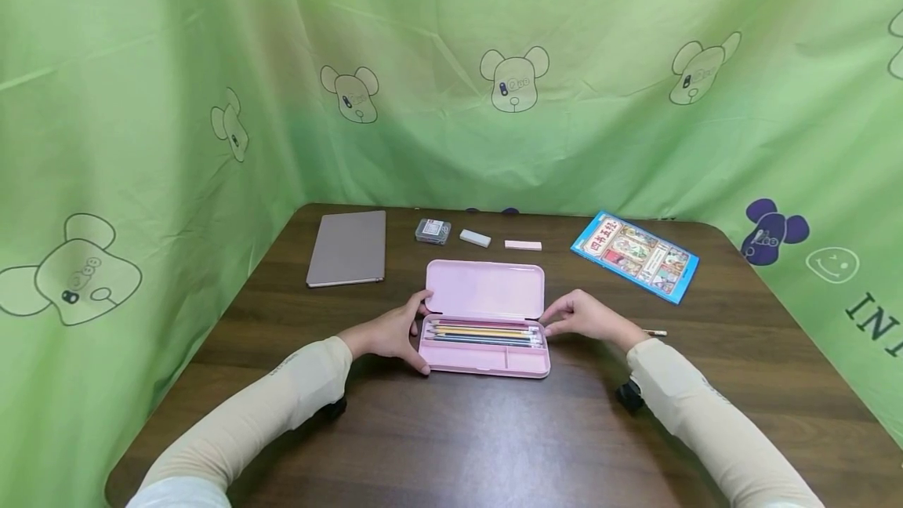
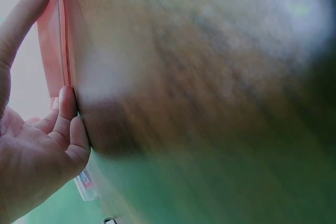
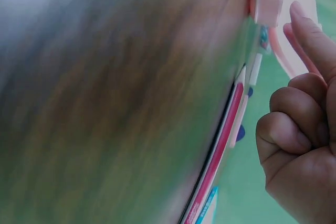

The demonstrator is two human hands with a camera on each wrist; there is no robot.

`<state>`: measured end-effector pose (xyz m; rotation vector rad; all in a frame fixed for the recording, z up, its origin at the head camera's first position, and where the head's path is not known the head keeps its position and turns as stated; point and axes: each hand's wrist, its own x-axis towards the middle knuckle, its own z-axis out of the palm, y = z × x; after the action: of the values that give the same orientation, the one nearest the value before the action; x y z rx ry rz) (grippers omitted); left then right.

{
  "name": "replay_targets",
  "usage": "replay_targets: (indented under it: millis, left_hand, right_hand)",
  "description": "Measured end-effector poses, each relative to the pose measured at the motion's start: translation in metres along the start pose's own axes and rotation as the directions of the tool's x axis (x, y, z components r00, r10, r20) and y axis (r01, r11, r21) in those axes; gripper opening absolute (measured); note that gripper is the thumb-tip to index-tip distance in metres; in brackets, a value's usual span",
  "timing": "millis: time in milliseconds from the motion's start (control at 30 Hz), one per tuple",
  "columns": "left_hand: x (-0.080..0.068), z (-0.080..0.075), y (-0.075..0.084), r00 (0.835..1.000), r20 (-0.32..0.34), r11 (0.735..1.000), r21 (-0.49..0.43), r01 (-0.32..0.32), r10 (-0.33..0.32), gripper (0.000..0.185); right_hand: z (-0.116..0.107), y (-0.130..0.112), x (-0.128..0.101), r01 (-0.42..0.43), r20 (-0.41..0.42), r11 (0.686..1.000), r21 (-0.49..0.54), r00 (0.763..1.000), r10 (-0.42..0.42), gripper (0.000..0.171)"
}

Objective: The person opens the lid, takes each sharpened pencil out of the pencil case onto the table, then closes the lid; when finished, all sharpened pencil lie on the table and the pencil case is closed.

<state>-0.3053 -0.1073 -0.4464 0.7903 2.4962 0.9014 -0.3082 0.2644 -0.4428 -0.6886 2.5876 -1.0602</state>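
A pink pencil case (image 1: 462, 359) lies with its lid (image 1: 484, 288) raised at the back. Several pencils (image 1: 487, 333) fill its long rear compartment; two smaller compartments in front are bare. My left hand (image 1: 391, 332) holds the case's left end, thumb at the front corner and fingers along the side and back. At the right end, my right hand (image 1: 585, 316) reaches its thumb and index finger to the rim by the pencil ends. Its other fingers curl in, and nothing shows between the thumb and index finger. A red pencil (image 3: 224, 140) lies on the table beside it.
Behind the case, a small clear box (image 1: 433, 231), a white eraser (image 1: 475, 238) and a pink-and-white strip (image 1: 523, 245) lie in a row. A grey notebook (image 1: 347, 249) is at the back left. A blue-edged illustrated book (image 1: 636, 255) sits back right. Green cloth (image 1: 437, 163) hangs behind the table.
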Motion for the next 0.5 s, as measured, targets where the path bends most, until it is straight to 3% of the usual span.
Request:
replay_targets:
  millis: [233,500]
  left_hand:
    - [0.001,0.001,-0.001,1.0,-0.004,1.0,0.0,-0.006,0.006,0.12]
    - [-0.001,0.0,0.0,1.0,-0.004,1.0,0.001,-0.007,0.007,0.12]
  right_hand:
    - [0.004,-0.006,0.005,0.037,0.032,0.999,-0.022,0.999,-0.036,0.024]
    - [0.009,-0.018,0.007,0.018,0.039,0.994,-0.104,0.999,-0.014,0.027]
